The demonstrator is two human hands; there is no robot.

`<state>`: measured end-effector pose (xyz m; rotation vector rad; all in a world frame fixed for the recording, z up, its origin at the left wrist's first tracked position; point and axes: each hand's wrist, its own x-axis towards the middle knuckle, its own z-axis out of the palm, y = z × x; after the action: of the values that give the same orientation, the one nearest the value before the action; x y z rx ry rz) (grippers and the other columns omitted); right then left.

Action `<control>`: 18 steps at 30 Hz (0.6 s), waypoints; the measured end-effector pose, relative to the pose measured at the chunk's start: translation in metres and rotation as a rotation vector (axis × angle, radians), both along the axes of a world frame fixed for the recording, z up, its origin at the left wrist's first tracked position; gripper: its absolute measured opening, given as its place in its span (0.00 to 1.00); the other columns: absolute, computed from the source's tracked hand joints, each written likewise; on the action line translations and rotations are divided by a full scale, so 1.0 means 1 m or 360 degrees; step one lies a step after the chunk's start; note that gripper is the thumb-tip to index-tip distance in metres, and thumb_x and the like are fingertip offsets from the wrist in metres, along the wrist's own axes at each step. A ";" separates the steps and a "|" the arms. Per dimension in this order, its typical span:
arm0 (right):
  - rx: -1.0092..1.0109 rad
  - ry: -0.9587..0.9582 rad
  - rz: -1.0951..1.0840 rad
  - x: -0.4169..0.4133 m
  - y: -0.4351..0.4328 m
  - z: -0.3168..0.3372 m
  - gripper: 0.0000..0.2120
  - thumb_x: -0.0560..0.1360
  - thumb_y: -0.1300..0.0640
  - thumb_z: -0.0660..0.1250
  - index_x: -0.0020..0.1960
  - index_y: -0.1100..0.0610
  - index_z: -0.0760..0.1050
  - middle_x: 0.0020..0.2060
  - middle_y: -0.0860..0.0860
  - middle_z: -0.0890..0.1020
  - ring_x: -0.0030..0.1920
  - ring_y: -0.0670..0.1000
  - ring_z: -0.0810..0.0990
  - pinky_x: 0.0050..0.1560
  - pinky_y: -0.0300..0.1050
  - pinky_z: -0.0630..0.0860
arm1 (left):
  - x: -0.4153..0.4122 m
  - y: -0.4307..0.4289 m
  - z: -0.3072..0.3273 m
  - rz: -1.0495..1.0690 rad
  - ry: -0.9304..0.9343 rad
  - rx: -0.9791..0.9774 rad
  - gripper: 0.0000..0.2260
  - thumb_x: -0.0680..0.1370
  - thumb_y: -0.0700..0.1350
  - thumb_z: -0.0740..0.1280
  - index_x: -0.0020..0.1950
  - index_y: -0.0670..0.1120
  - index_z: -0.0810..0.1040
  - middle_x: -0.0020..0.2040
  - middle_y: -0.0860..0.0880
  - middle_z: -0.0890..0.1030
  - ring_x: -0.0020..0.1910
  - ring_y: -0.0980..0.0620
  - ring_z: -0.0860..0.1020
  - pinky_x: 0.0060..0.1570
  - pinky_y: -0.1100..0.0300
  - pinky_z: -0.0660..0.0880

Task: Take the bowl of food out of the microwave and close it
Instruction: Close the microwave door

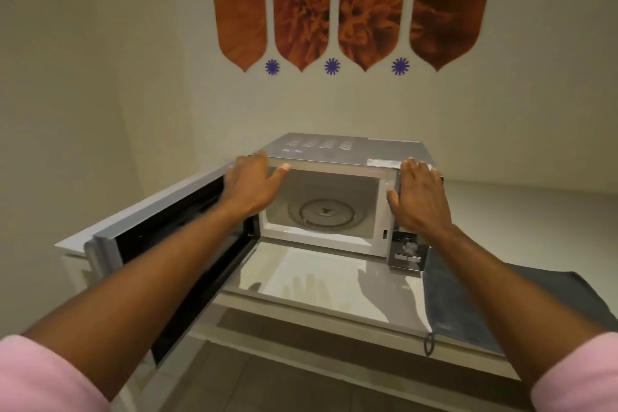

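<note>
Both hands at the open silver microwave [337,150]

Left hand [250,184] and right hand [418,197] hold nothing, fingers spread wide, flanking the cavity; swung-open door [160,237] at left.

One microwave [337,157] stands on one white counter [321,281], with one door [160,244] swung open and one glass turntable [322,213] inside. One round dial [408,246] sits on its control panel. Two hands show: the left hand [249,186] and the right hand [419,199]. One grey cloth [468,298] lies on the counter. The wall carries four orange panels [242,3] and three blue star marks [272,67].
</note>
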<state>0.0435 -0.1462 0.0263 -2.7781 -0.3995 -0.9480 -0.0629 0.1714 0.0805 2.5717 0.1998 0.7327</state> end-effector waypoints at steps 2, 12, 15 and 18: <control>-0.0025 0.0017 -0.0023 0.001 0.000 -0.002 0.32 0.81 0.43 0.60 0.78 0.61 0.62 0.76 0.60 0.70 0.77 0.62 0.66 0.79 0.62 0.60 | -0.005 0.021 0.007 0.0221 0.0095 0.0282 0.33 0.82 0.66 0.57 0.76 0.43 0.70 0.78 0.39 0.73 0.80 0.34 0.63 0.77 0.33 0.60; -0.0145 0.0068 -0.0057 0.001 -0.006 -0.002 0.32 0.82 0.43 0.58 0.80 0.60 0.61 0.78 0.59 0.69 0.78 0.61 0.65 0.81 0.61 0.58 | -0.020 0.078 0.018 0.0410 0.0646 0.0418 0.26 0.79 0.68 0.62 0.50 0.43 0.74 0.41 0.47 0.78 0.40 0.47 0.77 0.40 0.53 0.71; -0.0167 0.0058 -0.0050 0.002 -0.007 -0.003 0.31 0.82 0.43 0.57 0.79 0.59 0.61 0.77 0.59 0.69 0.78 0.61 0.65 0.80 0.62 0.57 | -0.020 0.074 0.028 0.0365 0.0711 0.0459 0.29 0.80 0.70 0.60 0.55 0.43 0.76 0.50 0.43 0.79 0.49 0.42 0.78 0.46 0.52 0.71; -0.0168 0.0036 -0.0038 0.003 -0.009 -0.006 0.30 0.82 0.43 0.57 0.79 0.59 0.61 0.77 0.59 0.69 0.78 0.61 0.65 0.81 0.63 0.56 | -0.020 0.064 0.035 0.0285 0.0771 0.0482 0.33 0.82 0.68 0.56 0.63 0.39 0.79 0.63 0.38 0.82 0.53 0.41 0.76 0.53 0.52 0.70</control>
<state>0.0465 -0.1555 0.0205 -2.8923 -0.4255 -0.9252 -0.0829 0.2352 0.1151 3.0174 0.5107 0.1909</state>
